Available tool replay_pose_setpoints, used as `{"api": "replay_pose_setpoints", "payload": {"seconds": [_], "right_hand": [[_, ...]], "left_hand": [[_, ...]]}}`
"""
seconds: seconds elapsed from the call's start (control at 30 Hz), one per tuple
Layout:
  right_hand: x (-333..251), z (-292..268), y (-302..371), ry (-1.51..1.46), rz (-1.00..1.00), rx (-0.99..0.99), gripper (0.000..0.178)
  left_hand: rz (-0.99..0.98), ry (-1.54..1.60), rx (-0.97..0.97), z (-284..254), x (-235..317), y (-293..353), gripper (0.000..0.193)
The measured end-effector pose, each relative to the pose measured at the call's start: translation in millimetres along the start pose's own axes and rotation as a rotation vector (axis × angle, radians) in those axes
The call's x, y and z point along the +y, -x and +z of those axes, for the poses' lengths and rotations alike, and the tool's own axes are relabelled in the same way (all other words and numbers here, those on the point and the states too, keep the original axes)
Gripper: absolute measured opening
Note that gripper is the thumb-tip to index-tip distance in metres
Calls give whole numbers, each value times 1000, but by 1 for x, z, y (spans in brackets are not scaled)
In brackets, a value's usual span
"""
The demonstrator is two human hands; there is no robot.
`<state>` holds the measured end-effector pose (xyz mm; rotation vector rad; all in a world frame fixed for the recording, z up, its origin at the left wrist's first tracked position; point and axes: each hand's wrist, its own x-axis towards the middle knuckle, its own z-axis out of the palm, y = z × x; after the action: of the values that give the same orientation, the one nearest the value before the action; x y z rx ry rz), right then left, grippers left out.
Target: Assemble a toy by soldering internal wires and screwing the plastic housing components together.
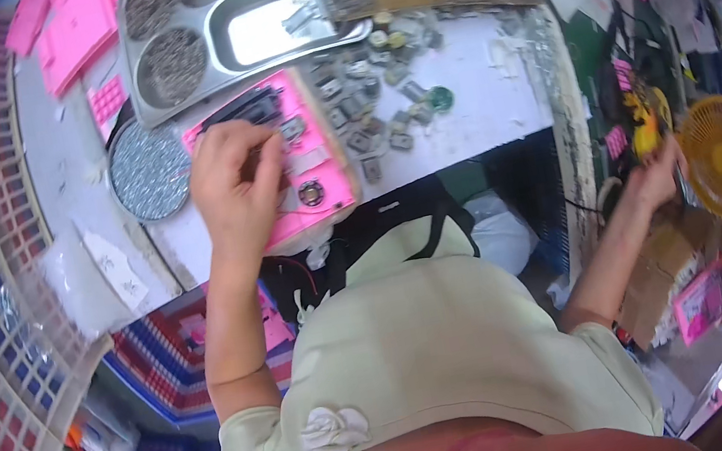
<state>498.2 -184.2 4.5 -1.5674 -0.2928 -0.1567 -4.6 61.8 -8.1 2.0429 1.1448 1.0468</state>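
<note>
- Had the left hand [238, 172] over the pink block [327, 171], thumb and fingers close together — could not tell if pinching anything.
- Had the pink block on the white table [483, 98], with a long black part [258, 106] and a little round part [311, 193] on top.
- Had the right hand [658, 179] out at the side, by a yellow tool [645, 135] — fingers bent, but could not tell if gripping it.
- Seemed busy with small parts on the block.
- Probably called next for a steady left hand and a good hold on the right.
</note>
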Motion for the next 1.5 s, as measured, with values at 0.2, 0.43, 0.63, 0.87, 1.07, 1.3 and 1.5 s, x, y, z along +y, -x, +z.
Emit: {"api": "replay_pose_setpoints", "payload": {"seconds": [0.2, 0.43, 0.63, 0.87, 1.07, 1.3, 1.5], "right_hand": [[-36, -6, 45, -498, 195, -303, 11], [-32, 110, 137, -554, 222, -690, 24], [-36, 162, 203, -317, 175, -1221, 33], [-35, 170, 239, -307, 120, -1398, 25], [-36, 174, 240, -317, 24, -1427, 25], [-37, 174, 242, -294, -4, -1424, 25], [-36, 174, 243, -269, -23, -1405, 25]], "left_hand": [[13, -123, -23, 6, 2, 9, 10], [-88, -81, -209, 7, 6, 18, 7], [-252, -4, -171, 9, 10, 14, 10], [-314, -67, -163, 16, 11, 9, 10], [-305, -83, -143, 18, 10, 12, 11], [-295, -80, -127, 22, 8, 13, 12], [-282, -99, -126, 22, 8, 13, 13]]}}
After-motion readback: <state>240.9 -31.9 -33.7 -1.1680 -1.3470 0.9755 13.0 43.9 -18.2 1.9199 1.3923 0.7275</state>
